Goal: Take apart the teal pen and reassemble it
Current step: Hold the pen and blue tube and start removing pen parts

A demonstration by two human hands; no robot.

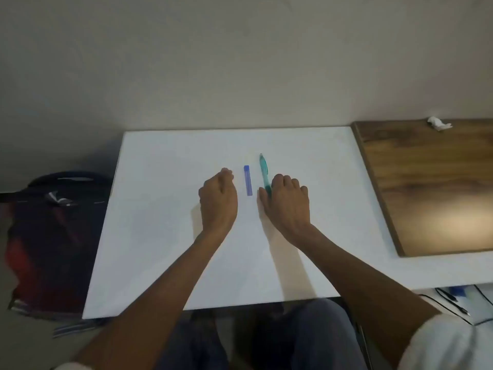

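One teal pen lies whole on the white desk, its near end under the right hand.

The pen is a slim translucent teal barrel with a narrow pale tip at its far end; its long axis runs away from the person, leaning slightly left toward the tip. Its near end is hidden by the right hand, whose fingers curl down over it beside the thumb; whether they actually pinch the pen cannot be told. Just left of the pen lies one small blue tube, roughly parallel to it and apart from it. Left of that tube, the left hand rests on the desk with fingers curled in loosely, holding nothing visible.
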